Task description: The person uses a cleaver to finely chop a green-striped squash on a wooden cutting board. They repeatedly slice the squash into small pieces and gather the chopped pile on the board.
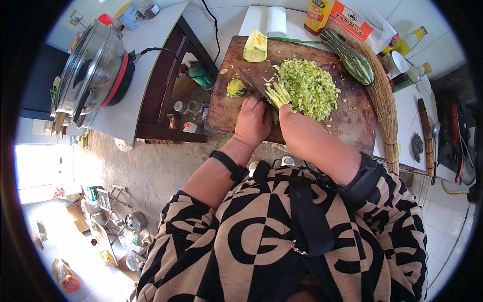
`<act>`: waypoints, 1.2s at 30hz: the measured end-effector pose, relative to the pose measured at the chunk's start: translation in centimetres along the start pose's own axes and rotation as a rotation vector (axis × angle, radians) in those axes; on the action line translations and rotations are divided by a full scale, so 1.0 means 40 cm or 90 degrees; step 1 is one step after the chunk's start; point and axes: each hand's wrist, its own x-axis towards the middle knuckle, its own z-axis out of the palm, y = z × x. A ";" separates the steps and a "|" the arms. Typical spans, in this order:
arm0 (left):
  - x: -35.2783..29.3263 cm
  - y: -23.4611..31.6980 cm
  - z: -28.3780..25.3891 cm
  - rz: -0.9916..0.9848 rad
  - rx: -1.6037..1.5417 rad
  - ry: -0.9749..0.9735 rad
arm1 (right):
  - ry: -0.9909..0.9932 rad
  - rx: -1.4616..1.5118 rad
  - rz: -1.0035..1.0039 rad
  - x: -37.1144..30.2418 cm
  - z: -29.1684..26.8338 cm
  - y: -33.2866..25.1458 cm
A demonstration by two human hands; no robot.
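Observation:
A wooden cutting board (352,126) lies before me, with a heap of finely chopped zucchini (312,85) on it. My right hand (304,133) is closed around the handle of a knife (255,84), whose dark blade points away and to the left. Pale green zucchini strips (278,94) lie against the blade's right side. Left of the blade, my left hand (253,121) has its fingers curled down on a zucchini piece, mostly hidden under them. A cut zucchini chunk (255,46) stands at the far left of the board, and a zucchini end (235,88) lies nearer.
A whole striped zucchini (349,58) rests over the board's right edge, beside a straw broom (385,100). Behind stand a paper roll (276,22), a yellow box (318,15) and bottles (412,75). Left, a glass-lidded electric pot (93,65) sits on another table (146,60).

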 end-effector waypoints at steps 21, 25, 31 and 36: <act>0.023 -0.024 -0.042 0.044 -0.053 -0.150 | 0.081 0.031 0.044 -0.016 -0.056 0.072; 0.021 -0.014 -0.027 0.030 -0.033 -0.104 | 0.033 -0.009 0.039 -0.027 -0.049 0.062; 0.018 -0.011 -0.024 0.050 -0.014 -0.090 | 0.005 -0.054 0.001 -0.038 -0.043 0.059; 0.017 -0.010 -0.024 0.028 -0.019 -0.095 | 0.012 -0.025 -0.038 -0.023 -0.041 0.077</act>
